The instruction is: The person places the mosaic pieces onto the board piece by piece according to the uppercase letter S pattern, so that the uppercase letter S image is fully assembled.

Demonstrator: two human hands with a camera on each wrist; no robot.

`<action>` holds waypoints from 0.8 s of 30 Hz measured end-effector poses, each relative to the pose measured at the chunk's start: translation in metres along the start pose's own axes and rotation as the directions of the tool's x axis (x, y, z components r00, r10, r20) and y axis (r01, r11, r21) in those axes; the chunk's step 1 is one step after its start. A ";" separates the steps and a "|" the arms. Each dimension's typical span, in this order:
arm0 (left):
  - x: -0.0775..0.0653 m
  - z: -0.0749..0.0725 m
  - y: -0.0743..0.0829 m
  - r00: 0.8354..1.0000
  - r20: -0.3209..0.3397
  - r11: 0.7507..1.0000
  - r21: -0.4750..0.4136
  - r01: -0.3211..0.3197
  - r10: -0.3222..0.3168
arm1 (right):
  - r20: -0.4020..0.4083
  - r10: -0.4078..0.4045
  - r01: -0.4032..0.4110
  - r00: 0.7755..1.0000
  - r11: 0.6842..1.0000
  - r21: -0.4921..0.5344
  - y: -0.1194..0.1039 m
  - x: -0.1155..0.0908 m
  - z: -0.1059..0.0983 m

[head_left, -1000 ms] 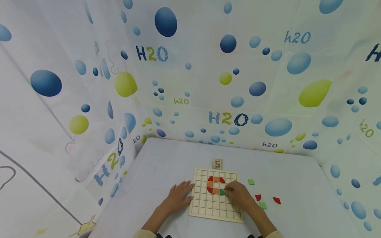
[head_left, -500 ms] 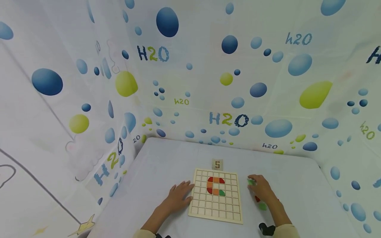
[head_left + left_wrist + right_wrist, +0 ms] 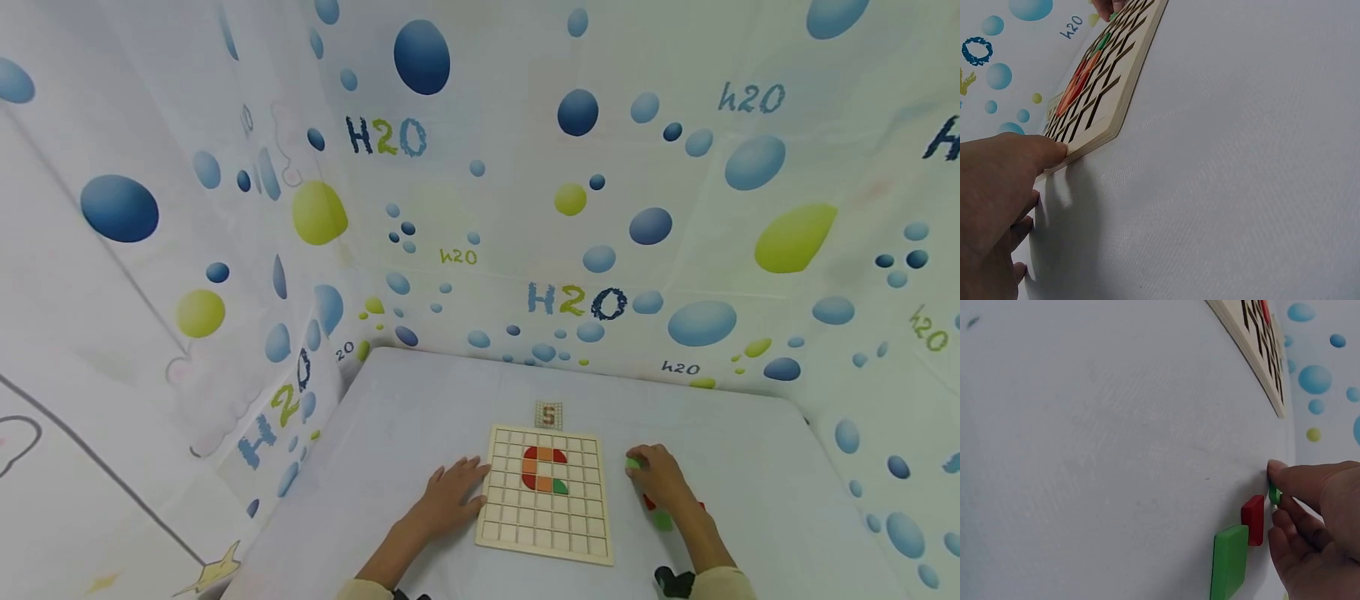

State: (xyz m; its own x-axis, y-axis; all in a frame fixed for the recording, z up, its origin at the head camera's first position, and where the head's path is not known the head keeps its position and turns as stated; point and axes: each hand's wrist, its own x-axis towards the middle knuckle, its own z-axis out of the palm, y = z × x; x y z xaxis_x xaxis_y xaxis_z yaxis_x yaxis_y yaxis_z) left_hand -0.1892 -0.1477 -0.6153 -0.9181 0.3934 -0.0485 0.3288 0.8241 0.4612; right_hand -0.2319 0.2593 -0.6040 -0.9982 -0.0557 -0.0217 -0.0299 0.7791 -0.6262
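Observation:
A light wooden grid board (image 3: 540, 527) lies on the white table, its inset red, orange and green tiles (image 3: 543, 482) forming a rounded, C-like outline. My left hand (image 3: 450, 495) rests against the board's left edge, fingers spread, with the thumb at the rim in the left wrist view. Right of the board, my right hand (image 3: 662, 478) pinches a small light green tile (image 3: 1274, 494) between thumb and fingers, low over the table. Close to that hand lie a red tile (image 3: 1252, 520) and another light green tile (image 3: 1229, 561), partly covered by the forearm in the head view.
Behind the board lies a small gridded card (image 3: 548, 415) with an S-like figure. A second red piece (image 3: 702, 505) peeks out beside the right forearm. White sheets (image 3: 480, 208) printed with coloured drops and "H2O" stand around the table's back and left side.
My right hand has left the dark green corner tile in the board and moved right to the light green tile, closing its fingers on it. My left hand has stayed put.

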 end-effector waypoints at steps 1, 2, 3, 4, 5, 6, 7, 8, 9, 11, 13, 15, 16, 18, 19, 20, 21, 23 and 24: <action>0.000 0.000 0.000 1.000 0.000 1.000 0.002 0.001 -0.001 | 0.000 -0.006 0.006 1.000 1.000 0.002 0.001 0.000 0.000; 0.000 0.000 0.000 1.000 -0.001 1.000 0.005 0.002 -0.002 | -0.002 -0.014 0.014 1.000 1.000 0.001 0.002 0.000 0.000; 0.000 0.000 0.000 1.000 -0.001 1.000 0.005 0.003 -0.003 | -0.005 -0.018 0.018 1.000 1.000 0.002 0.002 0.000 0.000; -0.001 0.000 0.000 1.000 0.000 1.000 0.005 0.004 -0.004 | -0.008 -0.021 0.021 1.000 1.000 -0.001 0.002 0.000 0.001; -0.001 0.000 0.000 1.000 -0.001 1.000 0.004 0.004 -0.004 | -0.012 -0.022 0.022 1.000 1.000 -0.004 0.002 0.000 0.001; -0.001 -0.001 0.000 1.000 -0.002 1.000 0.002 0.003 -0.003 | -0.014 -0.020 0.019 1.000 1.000 -0.005 0.002 0.001 0.001; -0.001 -0.001 0.000 1.000 -0.002 1.000 -0.001 0.003 -0.003 | -0.015 -0.014 0.014 1.000 1.000 -0.004 0.002 0.001 0.001; -0.001 -0.001 0.000 1.000 -0.003 1.000 -0.004 0.002 -0.002 | -0.017 -0.008 0.008 1.000 1.000 -0.004 0.002 0.001 0.002; -0.001 -0.001 0.000 1.000 -0.003 1.000 -0.006 0.002 -0.002 | -0.018 -0.003 0.003 1.000 1.000 -0.008 0.001 0.002 0.002; -0.001 -0.001 0.000 1.000 -0.005 1.000 -0.005 0.000 0.000 | -0.021 0.005 -0.005 1.000 1.000 -0.017 0.002 0.003 0.004; 0.000 0.000 0.000 1.000 -0.007 1.000 -0.004 -0.002 0.002 | -0.027 0.002 -0.003 1.000 0.999 -0.037 0.002 0.003 0.005; 0.000 0.000 -0.001 1.000 -0.008 1.000 -0.002 -0.004 0.004 | -0.034 -0.009 0.007 0.999 0.998 -0.064 0.003 0.004 0.006; 0.000 0.000 -0.001 1.000 -0.008 1.000 -0.003 -0.004 0.004 | -0.036 -0.017 0.014 0.999 0.997 -0.079 0.005 0.005 0.007; 0.000 0.000 -0.001 1.000 -0.008 1.000 -0.003 -0.003 0.003 | -0.044 -0.045 0.040 0.998 0.993 -0.111 0.005 0.003 0.009; 0.000 0.001 -0.001 1.000 -0.008 1.000 0.000 -0.004 0.004 | -0.044 -0.054 0.048 0.998 0.991 -0.123 0.005 0.003 0.010; 0.000 0.001 -0.001 1.000 -0.006 1.000 -0.002 -0.002 0.002 | -0.045 -0.063 0.056 0.997 0.989 -0.139 0.004 0.003 0.011; 0.000 0.001 -0.001 1.000 -0.005 1.000 -0.003 0.000 0.000 | -0.046 -0.073 0.065 0.996 0.986 -0.155 0.004 0.002 0.012; 0.000 0.001 -0.001 1.000 -0.004 1.000 -0.003 0.001 -0.001 | -0.044 -0.085 0.076 0.995 0.982 -0.176 0.001 0.001 0.012; 0.000 0.001 -0.001 1.000 -0.004 1.000 -0.005 0.001 -0.001 | -0.040 -0.081 0.073 0.996 0.981 -0.181 0.000 0.000 0.012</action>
State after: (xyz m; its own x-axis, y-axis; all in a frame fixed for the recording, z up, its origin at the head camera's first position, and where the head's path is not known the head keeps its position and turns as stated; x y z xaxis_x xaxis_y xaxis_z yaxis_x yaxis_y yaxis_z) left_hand -0.1891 -0.1484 -0.6167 -0.9194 0.3907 -0.0455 0.3266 0.8227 0.4652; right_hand -0.2316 0.2516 -0.6136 -0.9938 -0.0937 0.0602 -0.1111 0.8734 -0.4742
